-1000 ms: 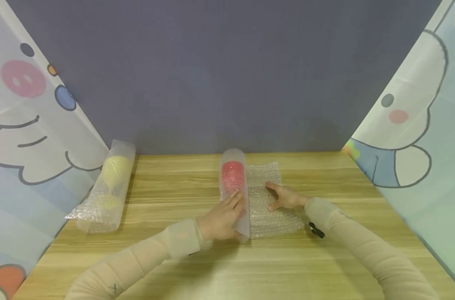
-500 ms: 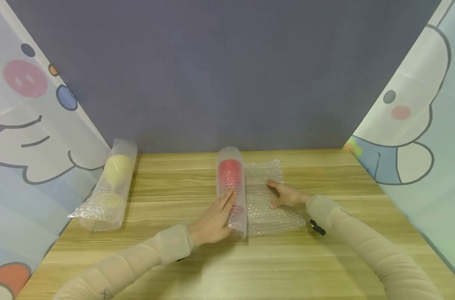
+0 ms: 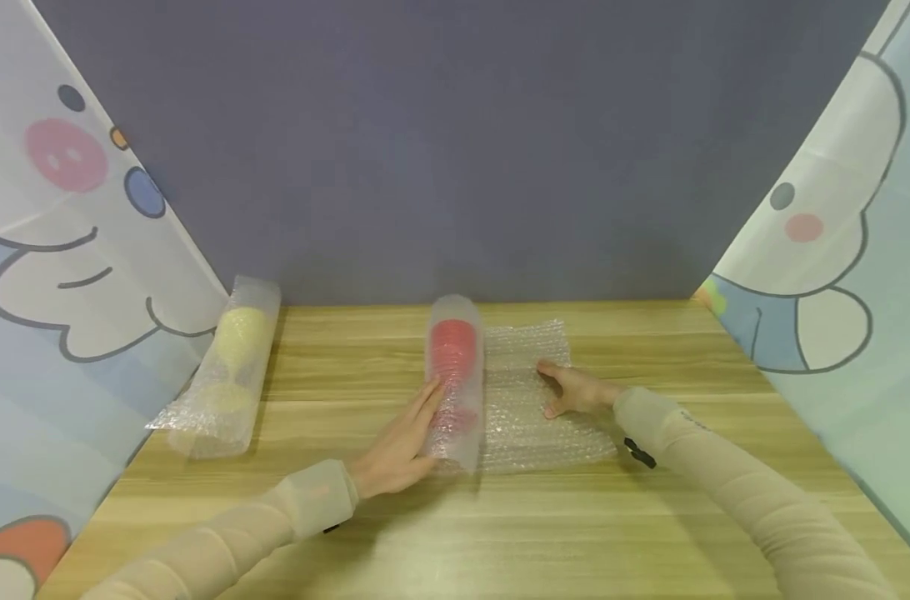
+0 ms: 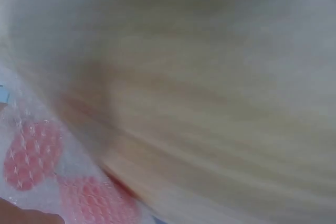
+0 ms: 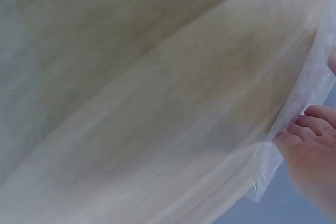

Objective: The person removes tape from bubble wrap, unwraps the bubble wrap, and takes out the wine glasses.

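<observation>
A red goblet-shaped object (image 3: 453, 346) lies inside a roll of bubble wrap (image 3: 466, 450) near the middle of the table. My left hand (image 3: 397, 450) rests with straight fingers against the roll's left side. From the roll's right edge a flat, loose flap of bubble wrap (image 3: 518, 442) spreads over the wood. On that flap lies my right hand (image 3: 578, 390), thumb and forefinger spread apart. In the left wrist view, the red object (image 4: 34, 153) shows through the bubbles, with a finger (image 4: 26, 213) beside it. The right wrist view shows fingers (image 5: 315, 121) at the wrap's edge.
At the far left, a yellow goblet-shaped object (image 3: 239, 337) lies in another bubble-wrap roll (image 3: 248, 433). A dark panel (image 3: 455, 150) closes off the back of the table (image 3: 560, 533). Cartoon-printed sheets (image 3: 27, 292) line both sides.
The roll has turned leftward with my left hand, so more flat wrap shows at its right. My left hand has moved left and lower; my right hand stays on the flap.
</observation>
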`<state>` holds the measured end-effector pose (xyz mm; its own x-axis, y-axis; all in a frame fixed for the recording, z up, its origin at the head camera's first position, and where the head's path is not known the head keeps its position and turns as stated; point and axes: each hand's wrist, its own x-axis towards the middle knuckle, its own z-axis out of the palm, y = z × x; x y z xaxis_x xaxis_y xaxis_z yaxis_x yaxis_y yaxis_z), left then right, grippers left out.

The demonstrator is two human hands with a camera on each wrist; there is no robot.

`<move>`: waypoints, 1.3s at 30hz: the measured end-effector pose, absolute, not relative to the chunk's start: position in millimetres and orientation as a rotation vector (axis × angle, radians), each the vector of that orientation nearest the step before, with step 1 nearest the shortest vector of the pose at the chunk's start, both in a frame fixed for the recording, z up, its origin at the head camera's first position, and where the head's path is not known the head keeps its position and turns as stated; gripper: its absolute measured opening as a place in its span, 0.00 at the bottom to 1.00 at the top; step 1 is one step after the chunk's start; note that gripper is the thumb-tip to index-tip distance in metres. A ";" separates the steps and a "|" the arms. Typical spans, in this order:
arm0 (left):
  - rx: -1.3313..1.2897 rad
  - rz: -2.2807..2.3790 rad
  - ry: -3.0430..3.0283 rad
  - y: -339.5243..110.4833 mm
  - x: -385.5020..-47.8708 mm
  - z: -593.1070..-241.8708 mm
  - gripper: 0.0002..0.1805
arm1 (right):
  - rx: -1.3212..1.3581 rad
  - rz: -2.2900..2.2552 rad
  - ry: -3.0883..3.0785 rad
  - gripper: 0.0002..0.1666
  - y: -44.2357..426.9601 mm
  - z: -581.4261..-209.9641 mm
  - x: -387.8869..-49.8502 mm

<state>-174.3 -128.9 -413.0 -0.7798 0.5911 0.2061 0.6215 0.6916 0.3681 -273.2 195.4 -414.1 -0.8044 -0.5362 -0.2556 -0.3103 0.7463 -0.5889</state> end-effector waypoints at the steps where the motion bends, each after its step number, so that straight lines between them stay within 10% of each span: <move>1: -1.009 -0.673 -2.823 -131.8 -173.7 -414.0 0.50 | -0.640 -0.759 2.532 0.58 195.8 -414.3 -273.1; 39: -0.698 -1.250 -2.901 -221.8 -164.6 -431.2 0.55 | -0.592 -0.797 2.511 0.56 192.4 -421.2 -277.4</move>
<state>-164.6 -221.8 -431.2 -0.9027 0.4223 0.0823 0.3499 0.6093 0.7116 -277.4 192.4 -421.2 -0.8124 -0.5146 -0.2742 -0.2620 0.7423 -0.6167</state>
